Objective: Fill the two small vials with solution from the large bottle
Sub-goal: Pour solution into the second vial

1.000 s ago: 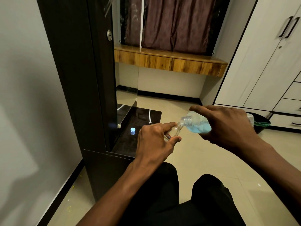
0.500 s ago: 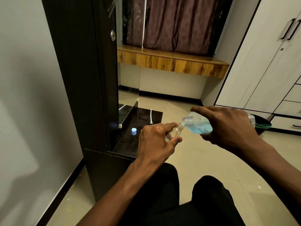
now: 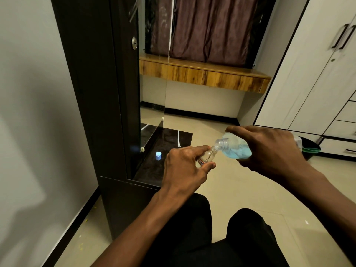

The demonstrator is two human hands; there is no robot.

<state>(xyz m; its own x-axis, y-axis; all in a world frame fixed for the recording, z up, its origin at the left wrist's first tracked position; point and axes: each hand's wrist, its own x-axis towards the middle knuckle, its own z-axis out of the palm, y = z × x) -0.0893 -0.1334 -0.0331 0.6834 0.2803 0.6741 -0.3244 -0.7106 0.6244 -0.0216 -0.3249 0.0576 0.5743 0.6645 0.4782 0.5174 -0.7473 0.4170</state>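
Observation:
My left hand (image 3: 185, 166) grips a small clear vial (image 3: 207, 156), tilted with its open mouth up and to the right. My right hand (image 3: 269, 151) holds the large clear bottle (image 3: 234, 146) of blue solution on its side. The bottle's uncapped threaded neck touches the vial's mouth. Blue liquid pools low in the bottle's body. Most of the vial is hidden by my fingers. A second vial is not visible.
A small blue cap (image 3: 158, 155) stands on the dark glossy shelf (image 3: 154, 166) of a tall black cabinet (image 3: 92, 83) to the left. A dark bin with a green rim (image 3: 311, 149) sits by the white wardrobe (image 3: 317, 74). My dark-trousered knees (image 3: 212, 237) are below.
Both hands keep the same hold. The bottle and vial have stayed mouth to mouth with only a slight shift of view.

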